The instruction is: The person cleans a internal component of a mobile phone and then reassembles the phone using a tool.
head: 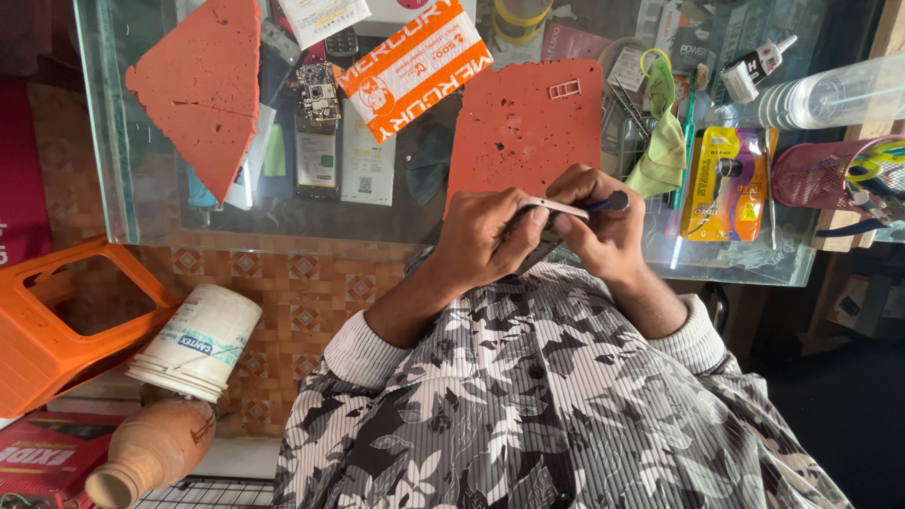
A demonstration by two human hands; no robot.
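We have a single view, from a camera worn on the person's head, and it looks steeply down over the patterned shirt (528, 396) at the glass counter (283, 231) in front. We sit close: the chest and forearms fill the lower half, the countertop the upper. The far edge of the counter runs along the top of the frame, the tiled floor (273, 302) along the left. No second view shares the scene.
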